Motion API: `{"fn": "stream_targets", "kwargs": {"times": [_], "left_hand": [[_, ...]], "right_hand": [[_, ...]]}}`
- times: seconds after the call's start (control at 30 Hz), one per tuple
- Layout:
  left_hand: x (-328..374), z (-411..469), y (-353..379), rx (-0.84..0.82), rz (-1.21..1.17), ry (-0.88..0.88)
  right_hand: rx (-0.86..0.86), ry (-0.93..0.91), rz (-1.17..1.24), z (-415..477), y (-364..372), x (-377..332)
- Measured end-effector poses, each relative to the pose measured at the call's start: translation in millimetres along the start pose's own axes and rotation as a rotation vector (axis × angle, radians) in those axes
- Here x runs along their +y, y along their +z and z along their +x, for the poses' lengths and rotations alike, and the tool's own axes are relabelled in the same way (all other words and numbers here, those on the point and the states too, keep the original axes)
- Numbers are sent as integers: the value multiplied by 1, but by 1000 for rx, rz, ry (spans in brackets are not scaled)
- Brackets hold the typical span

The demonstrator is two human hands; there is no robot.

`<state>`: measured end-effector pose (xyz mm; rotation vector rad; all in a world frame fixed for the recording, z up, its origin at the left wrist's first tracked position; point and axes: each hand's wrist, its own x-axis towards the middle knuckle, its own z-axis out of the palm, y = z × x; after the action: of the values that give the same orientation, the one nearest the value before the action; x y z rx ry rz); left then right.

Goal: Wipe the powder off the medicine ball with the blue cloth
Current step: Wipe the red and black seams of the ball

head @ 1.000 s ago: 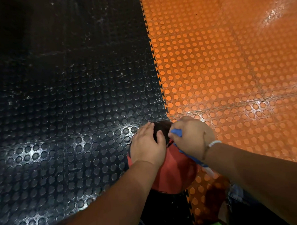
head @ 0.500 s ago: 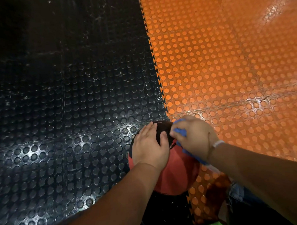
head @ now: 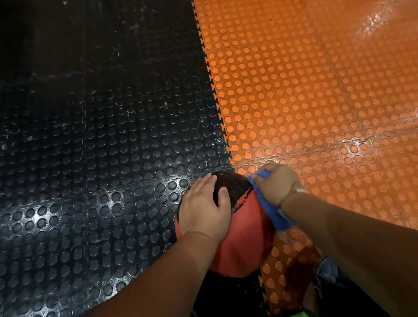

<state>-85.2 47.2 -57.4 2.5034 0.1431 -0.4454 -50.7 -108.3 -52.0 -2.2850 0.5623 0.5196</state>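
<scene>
Head view. Ball (head: 240, 241), red with a black top, sits on the floor at 6 o'clock, right on the seam (head: 222, 124) where the black mat (head: 95, 151) meets the orange mat (head: 320, 93). Left hand (head: 204, 206) lies flat on the ball's 10 o'clock side, fingers (head: 205, 183) straight and released, thumb on the black top. Right hand (head: 273, 184) is at the ball's 2 o'clock edge, fingers clenched round the blue cloth (head: 270, 208) and pressing it to the ball. A cloth tail hangs toward 5 o'clock under the wrist. White wristband (head: 300, 190) on the right wrist. The black top looks faintly speckled. Both forearms enter from 6 o'clock.
</scene>
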Motion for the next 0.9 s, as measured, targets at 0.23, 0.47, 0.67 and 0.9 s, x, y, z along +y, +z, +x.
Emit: {"fn": "stream_targets", "kwargs": {"times": [0.23,0.47,0.67,0.9], "left_hand": [[-7,4,-5,23,-53,-38],[19,19,1,9,21,-122],[24,41,-7,-17,-23,-292],[39,47,-6,-9,-8,-358]], "right_hand": [[185,-634,-177,-63,25,6],[212,-61,-53,-21,12,20],[149,-596,-154,-60,12,30],[265,-507,-126,-53,11,18]]}}
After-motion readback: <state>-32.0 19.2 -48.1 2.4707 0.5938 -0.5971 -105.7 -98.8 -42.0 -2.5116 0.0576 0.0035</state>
